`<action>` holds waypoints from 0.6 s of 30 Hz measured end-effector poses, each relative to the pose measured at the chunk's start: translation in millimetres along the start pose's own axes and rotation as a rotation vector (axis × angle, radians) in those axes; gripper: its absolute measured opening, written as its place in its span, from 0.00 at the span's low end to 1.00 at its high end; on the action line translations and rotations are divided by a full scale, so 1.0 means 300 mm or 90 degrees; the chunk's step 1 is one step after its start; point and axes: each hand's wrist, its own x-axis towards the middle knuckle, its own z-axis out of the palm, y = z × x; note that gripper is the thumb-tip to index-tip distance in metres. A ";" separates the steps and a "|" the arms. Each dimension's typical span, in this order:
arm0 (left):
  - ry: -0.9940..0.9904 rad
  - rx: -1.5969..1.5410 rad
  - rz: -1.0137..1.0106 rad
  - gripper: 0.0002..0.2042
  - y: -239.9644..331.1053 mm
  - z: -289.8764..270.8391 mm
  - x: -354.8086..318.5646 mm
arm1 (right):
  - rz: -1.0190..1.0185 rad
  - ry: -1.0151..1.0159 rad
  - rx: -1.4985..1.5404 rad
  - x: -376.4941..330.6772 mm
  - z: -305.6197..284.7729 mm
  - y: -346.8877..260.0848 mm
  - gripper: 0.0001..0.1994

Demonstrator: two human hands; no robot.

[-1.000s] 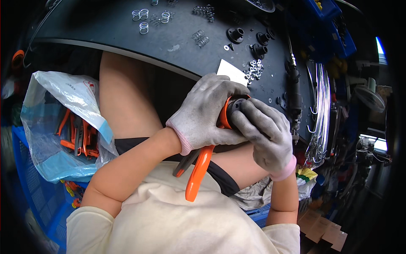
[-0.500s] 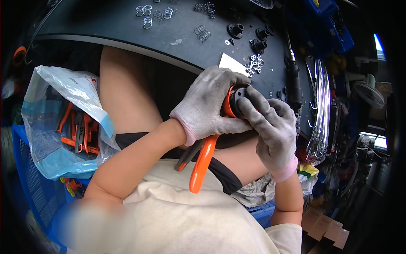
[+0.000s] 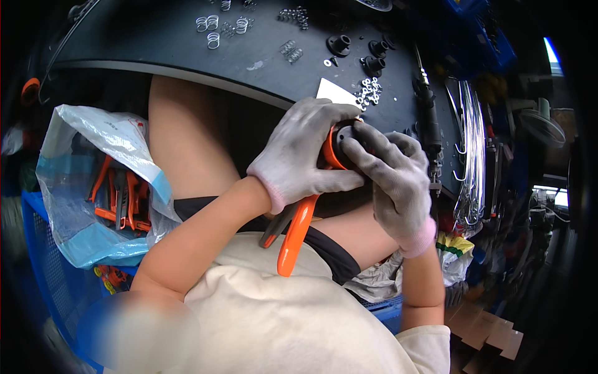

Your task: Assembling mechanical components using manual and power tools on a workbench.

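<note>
From your left hand (image 3: 305, 149), springs (image 3: 242, 25) sit on the table (image 3: 187, 57) at eleven o'clock, flanged parts (image 3: 374, 65) at one! Bag (image 3: 106, 246) at nine, tools (image 3: 128, 193) inside.

Grey gloves (image 3: 296, 149), cream shirt (image 3: 286, 324), black shorts (image 3: 333, 257).
The left hand (image 3: 305, 140) and right hand (image 3: 395, 171) wear matching gloves with pale pink cuffs (image 3: 416, 240), the right one's fingers smudged dark; the shirt's sleeves (image 3: 427, 346) are short.

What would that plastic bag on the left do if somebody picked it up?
The plastic bag would probably sag and fold, as its film looks thin and creased. It may pull downward, since several orange parts lie inside. Its glossy surface might also feel a bit slippery.
</note>
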 end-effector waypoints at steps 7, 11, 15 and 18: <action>0.114 -0.154 -0.388 0.18 -0.095 -0.017 -0.090 | 0.538 0.230 1.201 -0.249 0.300 -0.175 0.34; -0.344 0.306 -0.367 0.21 -0.415 0.049 -0.283 | 0.568 0.023 1.385 -0.161 0.334 -0.269 0.35; -0.323 0.154 -0.542 0.28 -0.388 0.144 -0.235 | 0.563 0.177 1.376 -0.155 0.396 -0.329 0.14; -0.385 0.238 -0.484 0.25 -0.547 0.178 -0.309 | 0.605 0.149 1.434 -0.146 0.410 -0.332 0.17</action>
